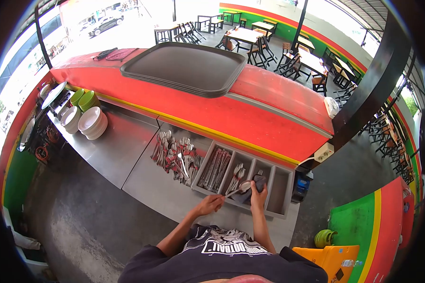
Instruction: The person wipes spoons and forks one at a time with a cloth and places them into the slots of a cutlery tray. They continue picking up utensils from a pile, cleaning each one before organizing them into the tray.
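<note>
My left hand (210, 205) is closed around the handle end of a spoon (245, 186). My right hand (258, 195) grips a dark grey cloth (259, 181) against the spoon's bowl. Both hands are over the near side of a grey cutlery tray (282, 178) with several long compartments. Slim, long pieces (215, 168) I cannot identify fill its leftmost compartment, and spoons (237, 175) lie in the one beside it. The cloth partly hides the third compartment, where fork tines show. Left of the tray, a loose pile of spoons and other cutlery (174, 153) lies on the metal counter (139, 177).
Stacked white bowls (93, 123) and green bowls (87, 100) stand at the counter's left end. Dark serving trays (184, 66) rest on the red ledge (278, 96) ahead. A blue-black box (301, 186) stands right of the cutlery tray. Beyond are tables and chairs.
</note>
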Demonstrator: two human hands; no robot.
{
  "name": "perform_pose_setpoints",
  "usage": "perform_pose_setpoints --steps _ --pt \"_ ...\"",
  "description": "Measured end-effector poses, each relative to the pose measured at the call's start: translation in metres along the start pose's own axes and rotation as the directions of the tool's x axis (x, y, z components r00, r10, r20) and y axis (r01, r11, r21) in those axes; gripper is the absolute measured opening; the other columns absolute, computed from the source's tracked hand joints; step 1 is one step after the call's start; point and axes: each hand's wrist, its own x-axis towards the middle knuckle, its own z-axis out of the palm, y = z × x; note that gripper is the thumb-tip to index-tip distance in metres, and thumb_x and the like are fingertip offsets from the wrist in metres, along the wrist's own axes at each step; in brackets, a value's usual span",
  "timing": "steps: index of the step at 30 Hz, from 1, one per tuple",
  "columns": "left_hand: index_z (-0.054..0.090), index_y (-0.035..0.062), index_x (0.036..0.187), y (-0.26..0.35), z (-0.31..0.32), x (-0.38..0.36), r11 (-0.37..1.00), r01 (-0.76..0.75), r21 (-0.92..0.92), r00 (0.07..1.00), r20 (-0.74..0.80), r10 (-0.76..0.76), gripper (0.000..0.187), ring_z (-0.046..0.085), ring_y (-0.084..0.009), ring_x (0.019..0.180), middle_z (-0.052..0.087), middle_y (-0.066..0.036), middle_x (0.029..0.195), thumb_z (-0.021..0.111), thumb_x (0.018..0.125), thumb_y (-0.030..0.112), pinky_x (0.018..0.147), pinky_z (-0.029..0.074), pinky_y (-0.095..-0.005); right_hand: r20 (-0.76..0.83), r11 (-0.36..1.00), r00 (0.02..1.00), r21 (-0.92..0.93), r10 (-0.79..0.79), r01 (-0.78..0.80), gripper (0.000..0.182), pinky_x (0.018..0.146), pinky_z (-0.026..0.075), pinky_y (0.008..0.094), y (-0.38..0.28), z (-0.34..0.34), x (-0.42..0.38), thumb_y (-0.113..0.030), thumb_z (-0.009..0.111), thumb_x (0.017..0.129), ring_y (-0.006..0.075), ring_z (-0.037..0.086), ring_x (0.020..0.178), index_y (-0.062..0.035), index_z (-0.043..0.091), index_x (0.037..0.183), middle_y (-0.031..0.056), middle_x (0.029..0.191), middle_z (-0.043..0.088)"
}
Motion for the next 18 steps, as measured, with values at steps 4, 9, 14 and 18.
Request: perform_pose_setpoints --steps 4,9,14,18 --pt "0.055 0.0024 0.083 0.003 -0.003 0.001 0.999 0.006 -0.036 0.998 -0.055 -0.008 0.037 0.048 -0.0091 0.059 0.050 0.000 0.066 0.042 0.104 0.031 0.058 0.042 -0.0256 -0.090 0.999 0.995 0.015 0.041 -0.040 0.030 0.075 0.046 0.0287 0.002 0.001 0.005 -0.021 0.072 0.087 0.0124 0.058 0.082 -0.0024 0.062 0.108 0.0034 0.095 0.065" --pt "0.058 0.0015 0.087 -0.009 0.013 0.013 0.995 0.012 -0.101 0.978 -0.204 -0.033 0.040 0.049 -0.0091 0.060 0.050 0.000 0.065 0.045 0.103 0.036 0.057 0.042 -0.0250 -0.002 0.989 0.992 0.080 0.123 -0.122 0.030 0.074 0.047 0.0288 0.007 0.000 0.000 -0.023 0.072 0.087 0.0126 0.058 0.082 -0.0027 0.063 0.108 0.0031 0.095 0.064" --pt "0.058 0.0010 0.090 -0.028 0.030 0.031 0.992 0.075 -0.099 0.972 -0.214 -0.094 0.040 0.051 -0.0097 0.059 0.053 -0.001 0.065 0.050 0.100 0.039 0.055 0.043 -0.0259 0.109 0.973 0.967 -0.049 0.231 -0.227 0.033 0.073 0.048 0.0285 0.015 0.005 -0.028 -0.028 0.073 0.086 0.0123 0.060 0.083 -0.0030 0.064 0.105 0.0036 0.092 0.066" --pt "0.058 0.0000 0.090 -0.048 0.037 0.046 0.992 0.124 0.023 0.974 -0.194 -0.117 0.042 0.054 -0.0113 0.059 0.057 -0.004 0.068 0.054 0.098 0.041 0.054 0.045 -0.0276 0.186 0.959 0.942 -0.082 0.281 -0.270 0.029 0.069 0.049 0.0273 0.035 0.006 -0.038 -0.027 0.073 0.085 0.0108 0.061 0.077 -0.0047 0.065 0.102 0.0014 0.089 0.066"
